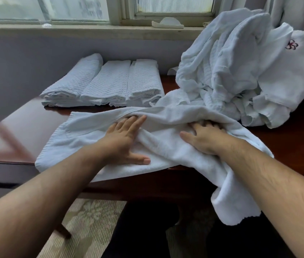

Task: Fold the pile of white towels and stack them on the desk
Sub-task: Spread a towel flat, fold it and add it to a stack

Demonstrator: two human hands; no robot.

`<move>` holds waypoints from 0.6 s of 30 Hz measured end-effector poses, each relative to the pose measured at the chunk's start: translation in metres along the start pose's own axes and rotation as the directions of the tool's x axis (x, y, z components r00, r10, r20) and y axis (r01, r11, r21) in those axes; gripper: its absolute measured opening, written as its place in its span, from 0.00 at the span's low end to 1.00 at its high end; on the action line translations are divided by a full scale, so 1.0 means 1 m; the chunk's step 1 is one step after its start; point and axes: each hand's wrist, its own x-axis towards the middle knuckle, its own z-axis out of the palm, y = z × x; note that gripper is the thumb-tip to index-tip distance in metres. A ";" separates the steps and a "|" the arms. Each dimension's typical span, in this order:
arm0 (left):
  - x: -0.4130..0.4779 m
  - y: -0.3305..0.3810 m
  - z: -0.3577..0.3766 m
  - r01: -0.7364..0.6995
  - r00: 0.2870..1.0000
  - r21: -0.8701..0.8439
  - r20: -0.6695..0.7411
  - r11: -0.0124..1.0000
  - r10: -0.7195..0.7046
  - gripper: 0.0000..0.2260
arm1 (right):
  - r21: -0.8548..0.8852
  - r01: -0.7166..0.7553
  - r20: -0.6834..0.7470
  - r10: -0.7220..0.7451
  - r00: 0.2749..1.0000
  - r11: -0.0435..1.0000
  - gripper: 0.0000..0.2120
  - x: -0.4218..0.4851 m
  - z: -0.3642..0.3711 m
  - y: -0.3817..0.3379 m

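Note:
A white towel (pixel 84 135) lies spread across the front of the dark wooden desk (pixel 17 138), its right end hanging over the near edge. My left hand (pixel 125 138) presses flat on it with straight fingers and the thumb spread. My right hand (pixel 203 136) rests on the towel to the right, its fingertips tucked under a fold of cloth. Three folded towels (pixel 106 84) lie side by side at the back of the desk. A tall pile of unfolded white towels (pixel 240 67) stands at the back right, one bearing a small red flower mark.
A window sill (pixel 91 30) runs along the wall behind the desk, with a small white folded thing (pixel 168 24) on it. Patterned carpet (pixel 91 216) lies below the desk's near edge. A curtain (pixel 287 10) hangs at the top right.

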 end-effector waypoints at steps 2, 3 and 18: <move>-0.005 -0.004 -0.002 0.004 1.000 -0.012 0.022 1.000 -0.004 0.60 | 0.003 0.023 0.002 -0.023 1.000 1.000 0.42 0.000 -0.004 0.005; -0.008 -0.007 -0.004 0.007 0.999 -0.010 0.039 1.000 -0.006 0.61 | 0.011 0.032 -0.002 -0.032 1.000 0.999 0.42 0.000 -0.005 0.007; 0.052 0.096 -0.006 -0.181 0.959 -0.152 -0.245 0.972 0.140 0.11 | 0.340 0.174 -0.272 -0.081 0.959 0.924 0.16 -0.014 -0.014 0.020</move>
